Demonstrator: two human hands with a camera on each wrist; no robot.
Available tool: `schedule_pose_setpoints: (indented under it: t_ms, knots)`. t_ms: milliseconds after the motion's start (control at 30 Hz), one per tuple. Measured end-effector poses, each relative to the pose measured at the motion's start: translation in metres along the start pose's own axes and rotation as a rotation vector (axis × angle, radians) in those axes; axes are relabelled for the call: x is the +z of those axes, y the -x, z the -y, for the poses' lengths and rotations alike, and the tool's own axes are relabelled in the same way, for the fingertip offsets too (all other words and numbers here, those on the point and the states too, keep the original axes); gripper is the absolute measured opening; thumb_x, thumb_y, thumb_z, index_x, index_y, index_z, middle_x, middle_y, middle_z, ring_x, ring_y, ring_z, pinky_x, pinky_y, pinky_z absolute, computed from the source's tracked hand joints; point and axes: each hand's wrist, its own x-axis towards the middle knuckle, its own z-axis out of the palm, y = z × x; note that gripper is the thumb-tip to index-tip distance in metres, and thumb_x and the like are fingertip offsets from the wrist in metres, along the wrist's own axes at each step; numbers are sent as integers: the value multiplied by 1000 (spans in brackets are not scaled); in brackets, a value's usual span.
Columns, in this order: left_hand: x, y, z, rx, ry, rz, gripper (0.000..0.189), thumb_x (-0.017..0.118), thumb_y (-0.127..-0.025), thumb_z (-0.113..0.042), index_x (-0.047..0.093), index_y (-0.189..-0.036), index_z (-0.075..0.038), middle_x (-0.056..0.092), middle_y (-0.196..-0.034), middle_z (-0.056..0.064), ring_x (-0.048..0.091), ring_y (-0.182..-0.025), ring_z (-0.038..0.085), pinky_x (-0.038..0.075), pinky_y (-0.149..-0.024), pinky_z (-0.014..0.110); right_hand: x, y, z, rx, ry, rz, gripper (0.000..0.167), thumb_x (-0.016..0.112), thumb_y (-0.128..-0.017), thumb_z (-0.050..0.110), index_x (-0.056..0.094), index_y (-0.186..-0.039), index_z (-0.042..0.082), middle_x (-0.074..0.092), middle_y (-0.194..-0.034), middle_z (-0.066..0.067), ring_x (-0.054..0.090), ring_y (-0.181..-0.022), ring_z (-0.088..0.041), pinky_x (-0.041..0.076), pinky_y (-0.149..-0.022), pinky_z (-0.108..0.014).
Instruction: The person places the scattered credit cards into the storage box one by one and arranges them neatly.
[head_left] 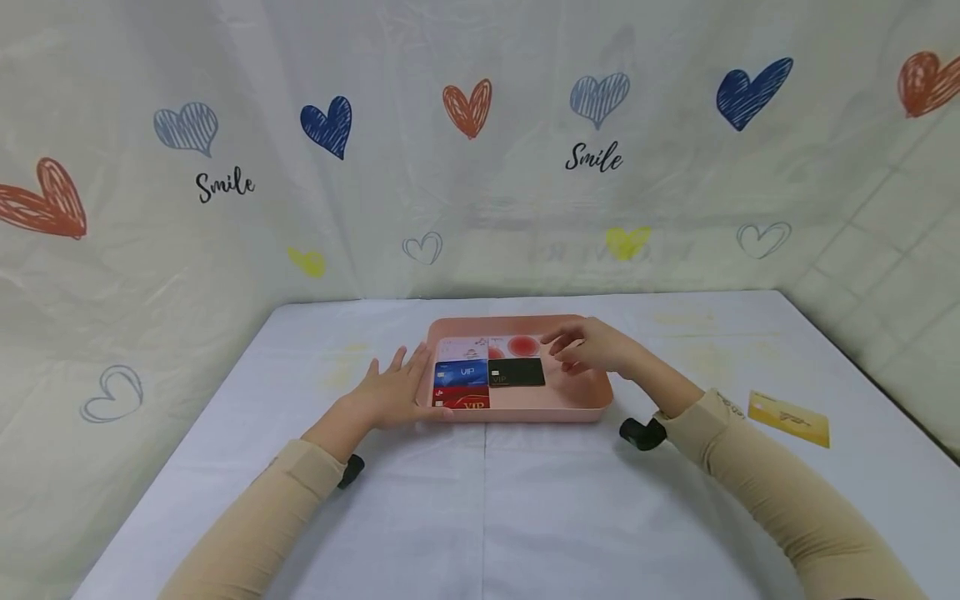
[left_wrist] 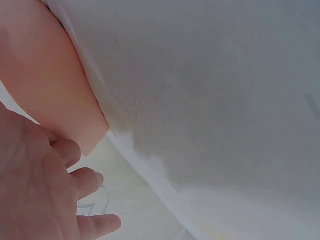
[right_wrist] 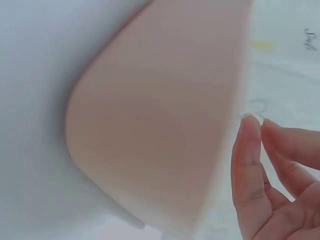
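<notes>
A pink tray (head_left: 547, 414) holds several cards in two columns. On the left are a pale pink card (head_left: 462, 348), a blue VIP card (head_left: 453, 373) and a red VIP card (head_left: 461, 397). Beside them lie a card with red circles (head_left: 513, 346) and a dark VIP card (head_left: 517, 372). My left hand (head_left: 390, 392) rests with spread fingers against the tray's left side. Above the tray's right part hovers my right hand (head_left: 592, 346), fingers loosely bent near the red-circle card. Nothing shows between its thumb and fingers in the right wrist view.
A gold card (head_left: 789, 418) lies on the white-covered table (head_left: 547, 508), right of the tray and beyond the right sleeve. Behind the table hangs a pale sheet (head_left: 510, 192) printed with hearts. Dark wrist-worn devices sit under both wrists.
</notes>
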Motion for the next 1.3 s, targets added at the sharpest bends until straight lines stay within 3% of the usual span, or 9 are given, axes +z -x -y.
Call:
schedule_pose_setpoints:
  t_ms: [167, 467, 600, 800, 1100, 1300]
  knots:
    - [0, 1, 2, -1, 15, -2, 114, 57, -89, -73, 6, -165, -5, 9, -171, 13, 7, -155, 42, 7, -117, 71, -12, 19, 6, -23, -15, -18, 35, 59, -100, 1, 59, -134, -7, 61, -120, -28, 68, -92, -35, 60, -86, -41]
    - [4, -2, 8, -3, 22, -23, 114, 57, -88, -74, 7, -165, -6, 11, -171, 14, 8, -155, 43, 7, -116, 72, -33, 43, -3, -42, 81, -44, 32, 61, -100, 4, 62, -130, -8, 65, -112, -23, 67, -90, -29, 60, -85, -44]
    - [4, -1, 7, -4, 26, -23, 114, 58, -88, -73, 7, -165, -6, 11, -171, 13, 8, -155, 42, 7, -117, 72, -43, 56, -12, -34, 75, -66, 34, 64, -100, 6, 61, -130, -8, 67, -105, -15, 67, -89, -30, 60, -82, -39]
    - [4, 0, 5, 3, 36, -19, 115, 58, -88, -74, 7, -165, -6, 12, -171, 14, 8, -155, 43, 6, -116, 72, -61, 75, -30, -26, 92, -99, 34, 65, -100, 7, 61, -130, -9, 67, -102, -7, 68, -85, -21, 60, -78, -31]
    - [5, -1, 4, 6, 46, -10, 117, 58, -87, -76, 4, -165, -8, 9, -171, 12, 5, -155, 41, 4, -117, 71, -88, 100, -57, 1, 170, -169, 36, 65, -101, 9, 60, -131, -10, 68, -107, -11, 69, -85, -17, 59, -77, -27]
    - [6, -3, 5, 9, 28, -11, 114, 57, -89, -73, 4, -165, -7, 9, -171, 12, 6, -155, 41, 5, -117, 71, -102, 120, -72, -47, 244, -228, 33, 61, -101, 3, 59, -131, -11, 67, -110, -17, 69, -83, -11, 59, -75, -26]
